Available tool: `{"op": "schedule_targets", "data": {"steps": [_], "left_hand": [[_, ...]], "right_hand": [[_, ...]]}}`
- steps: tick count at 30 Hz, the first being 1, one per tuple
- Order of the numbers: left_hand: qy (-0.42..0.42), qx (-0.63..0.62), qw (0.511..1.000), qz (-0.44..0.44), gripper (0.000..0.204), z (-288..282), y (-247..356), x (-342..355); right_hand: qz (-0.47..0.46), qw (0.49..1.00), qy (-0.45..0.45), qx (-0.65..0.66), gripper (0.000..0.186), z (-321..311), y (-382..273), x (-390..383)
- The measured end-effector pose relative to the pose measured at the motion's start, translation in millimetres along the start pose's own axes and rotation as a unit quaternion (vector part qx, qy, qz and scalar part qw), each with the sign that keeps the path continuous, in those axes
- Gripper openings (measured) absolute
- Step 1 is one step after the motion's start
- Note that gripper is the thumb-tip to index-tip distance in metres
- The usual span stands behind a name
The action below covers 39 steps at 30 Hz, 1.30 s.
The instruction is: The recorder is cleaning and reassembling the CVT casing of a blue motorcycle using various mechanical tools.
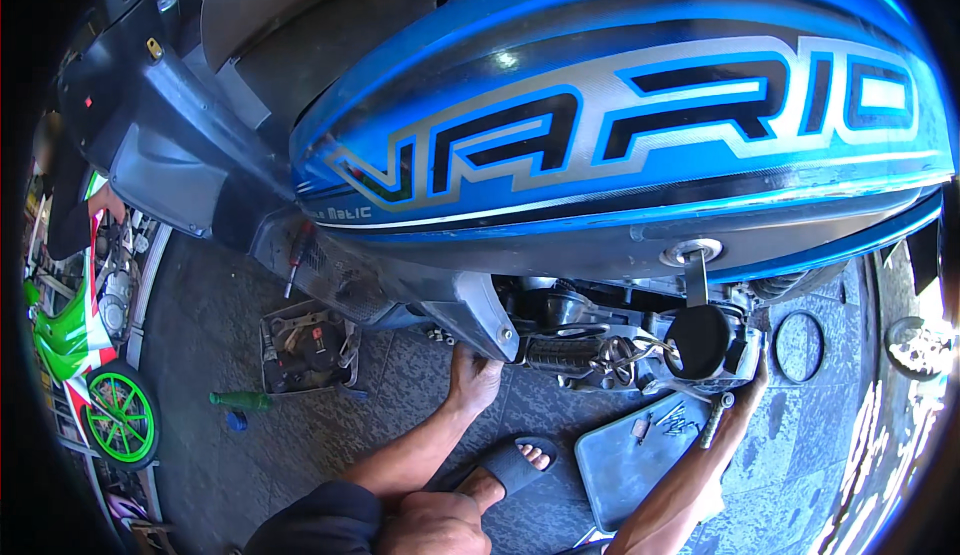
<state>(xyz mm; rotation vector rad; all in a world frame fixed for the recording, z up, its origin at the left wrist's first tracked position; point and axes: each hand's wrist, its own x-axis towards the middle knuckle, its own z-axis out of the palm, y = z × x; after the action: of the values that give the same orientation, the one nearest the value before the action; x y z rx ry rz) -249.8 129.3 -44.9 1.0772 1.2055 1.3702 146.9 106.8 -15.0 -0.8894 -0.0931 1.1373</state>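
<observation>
A blue scooter body panel [620, 125] fills the upper view, with the exposed engine [600, 340] below it. My left hand [472, 375] reaches up under the scooter and holds the lower edge of the grey lower panel [480, 315]; its fingertips are hidden behind it. My right hand [748, 395] rests against the engine's right end beside a round black cover [698, 340]. A short metal tool [715, 420] lies along the palm; whether the hand grips it is unclear.
A flat grey plastic cover [625, 465] with several screws lies on the paved floor between my arms. My sandalled foot [515, 460] is beside it. Left are a tool tray [300, 347], a green bottle [240, 400] and a green-wheeled motorcycle [120, 417]. A black rubber ring [800, 347] lies right.
</observation>
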Motion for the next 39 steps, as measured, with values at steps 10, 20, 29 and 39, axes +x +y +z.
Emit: {"op": "schedule_targets", "data": {"steps": [10, 20, 29, 39], "left_hand": [[0.041, 0.016, 0.994, 0.103, 0.044, 10.7, 0.6, 4.5], [0.124, -0.188, 0.974, 0.03, 0.046, 42.1, -23.8, 13.9], [0.049, -0.333, 0.939, -0.069, 0.042, 38.8, -0.6, 6.3], [0.043, -0.406, 0.905, -0.122, 0.035, 39.0, -3.3, 2.0]], "right_hand": [[-0.067, 0.996, 0.042, -0.027, 0.045, -10.0, 17.7, 8.7], [-0.094, 0.979, 0.175, 0.038, 0.05, -18.4, 22.5, 7.0], [-0.138, 0.974, 0.175, -0.038, 0.052, -29.6, 22.6, 7.5], [-0.363, 0.802, 0.114, -0.46, 0.054, 68.7, -10.8, -60.5]]}}
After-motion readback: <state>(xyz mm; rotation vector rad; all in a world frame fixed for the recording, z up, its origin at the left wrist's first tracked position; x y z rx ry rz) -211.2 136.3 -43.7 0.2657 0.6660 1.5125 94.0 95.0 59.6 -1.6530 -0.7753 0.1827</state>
